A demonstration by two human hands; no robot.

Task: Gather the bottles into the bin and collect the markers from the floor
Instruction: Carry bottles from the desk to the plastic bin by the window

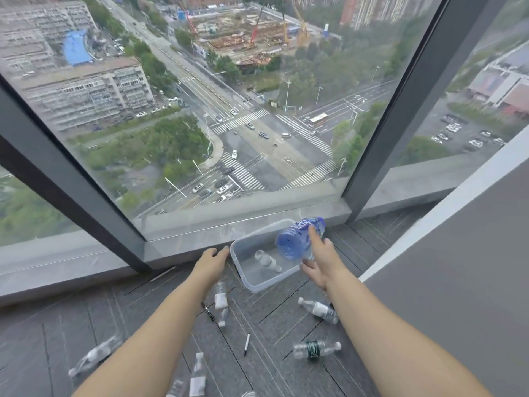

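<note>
Bin (237, 251), clear plastic, sits on floor (272, 325) below window (229, 110), centre frame, small clear bottle (267, 260) lying inside. Blue bottle (294, 242) tilted over bin's right side, gripped by right hand (320, 262): forefinger along side, thumb beneath. Left hand (213, 260) straight-fingered, tips at bin's left corner. Loose bottles (316, 349) and two markers (246, 343) scattered lower frame.

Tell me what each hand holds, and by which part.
Right hand holds the blue bottle by its body near the base, above the bin. Left hand grips nothing; it is at the bin's corner.
</note>
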